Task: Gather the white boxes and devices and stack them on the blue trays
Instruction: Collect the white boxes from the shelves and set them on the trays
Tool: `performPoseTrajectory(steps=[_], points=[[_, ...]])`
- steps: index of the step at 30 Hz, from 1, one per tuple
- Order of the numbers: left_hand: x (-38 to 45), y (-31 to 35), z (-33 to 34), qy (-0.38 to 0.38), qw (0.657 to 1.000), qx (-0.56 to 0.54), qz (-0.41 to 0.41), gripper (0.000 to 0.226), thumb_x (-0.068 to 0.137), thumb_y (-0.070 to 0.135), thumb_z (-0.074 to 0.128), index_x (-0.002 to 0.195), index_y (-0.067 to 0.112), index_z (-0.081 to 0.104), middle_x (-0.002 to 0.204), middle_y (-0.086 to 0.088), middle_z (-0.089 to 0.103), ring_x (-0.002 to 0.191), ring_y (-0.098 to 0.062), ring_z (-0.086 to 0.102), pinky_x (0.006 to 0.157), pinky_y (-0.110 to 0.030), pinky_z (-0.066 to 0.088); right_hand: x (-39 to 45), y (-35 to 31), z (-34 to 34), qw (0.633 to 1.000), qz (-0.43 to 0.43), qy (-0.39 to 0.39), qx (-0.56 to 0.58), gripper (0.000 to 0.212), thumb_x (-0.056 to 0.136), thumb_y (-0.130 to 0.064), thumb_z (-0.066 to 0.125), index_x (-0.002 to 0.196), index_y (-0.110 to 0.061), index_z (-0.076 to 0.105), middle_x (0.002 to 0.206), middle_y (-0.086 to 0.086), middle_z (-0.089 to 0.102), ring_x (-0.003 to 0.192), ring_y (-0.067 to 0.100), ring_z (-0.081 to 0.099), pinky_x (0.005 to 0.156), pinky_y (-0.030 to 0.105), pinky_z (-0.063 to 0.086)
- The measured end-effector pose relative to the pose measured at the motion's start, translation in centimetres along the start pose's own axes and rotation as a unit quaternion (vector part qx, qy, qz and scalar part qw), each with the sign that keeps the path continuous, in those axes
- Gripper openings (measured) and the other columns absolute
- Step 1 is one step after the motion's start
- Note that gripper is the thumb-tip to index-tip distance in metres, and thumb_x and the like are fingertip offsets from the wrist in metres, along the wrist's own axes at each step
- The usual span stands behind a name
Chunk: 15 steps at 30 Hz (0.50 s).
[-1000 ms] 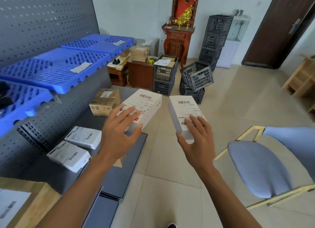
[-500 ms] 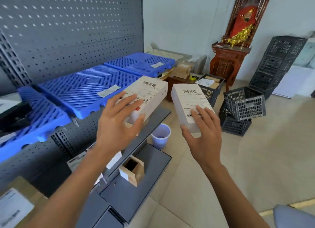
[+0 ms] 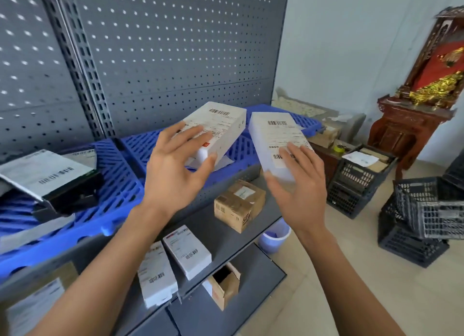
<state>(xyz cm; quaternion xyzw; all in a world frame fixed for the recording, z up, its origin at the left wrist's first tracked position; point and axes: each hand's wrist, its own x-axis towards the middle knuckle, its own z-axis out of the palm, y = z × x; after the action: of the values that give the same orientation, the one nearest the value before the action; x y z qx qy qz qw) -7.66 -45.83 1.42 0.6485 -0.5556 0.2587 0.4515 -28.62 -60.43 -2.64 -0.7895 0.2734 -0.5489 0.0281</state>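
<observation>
My left hand (image 3: 175,170) grips a white labelled box (image 3: 221,127) and holds it over the middle blue tray (image 3: 243,149). My right hand (image 3: 298,187) grips a second white box (image 3: 273,134) just to the right, above the shelf's edge. On the left blue tray (image 3: 118,185) lies a dark device with a white label (image 3: 50,175). Two more white boxes (image 3: 187,252) (image 3: 155,275) lie on the grey shelf below, beside my left forearm.
A brown cardboard box (image 3: 238,205) sits on the lower grey shelf and a small open carton (image 3: 223,283) on the shelf beneath. A blue bucket (image 3: 273,237) stands on the floor. Black crates (image 3: 424,220) stack at right, near a red wooden cabinet (image 3: 406,132).
My view has swung left and closer to the pegboard shelving. Both hands have carried their white boxes up and over toward the blue trays.
</observation>
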Motion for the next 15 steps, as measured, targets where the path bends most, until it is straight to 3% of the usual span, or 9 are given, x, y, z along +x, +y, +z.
performPoseTrajectory(steps=[10, 15], points=[[1.1, -2.9, -1.6, 0.026, 0.989, 0.114, -0.092, 0.040, 0.092, 0.038, 0.067, 0.126, 0.017, 0.071, 0.133, -0.001, 0.066, 0.135, -0.028, 0.048, 0.106, -0.041, 0.046, 5.7, -0.5, 6.9, 0.991, -0.060, -0.078, 0.094, 0.053, 0.090, -0.047, 0.062, 0.128, -0.011, 0.068, 0.140, 0.001, 0.060, 0.136, 0.026, 0.045, 0.106, 0.052, 0.044], [1.5, -2.9, -0.9, 0.012, 0.977, 0.152, -0.148, 0.043, 0.092, 0.043, 0.063, 0.127, 0.019, 0.071, 0.134, -0.001, 0.066, 0.137, -0.027, 0.046, 0.107, -0.046, 0.047, 7.4, -0.1, 9.1, 0.981, -0.082, -0.124, 0.128, 0.050, 0.088, -0.042, 0.069, 0.128, -0.013, 0.068, 0.138, 0.000, 0.061, 0.135, 0.025, 0.045, 0.105, 0.052, 0.046]])
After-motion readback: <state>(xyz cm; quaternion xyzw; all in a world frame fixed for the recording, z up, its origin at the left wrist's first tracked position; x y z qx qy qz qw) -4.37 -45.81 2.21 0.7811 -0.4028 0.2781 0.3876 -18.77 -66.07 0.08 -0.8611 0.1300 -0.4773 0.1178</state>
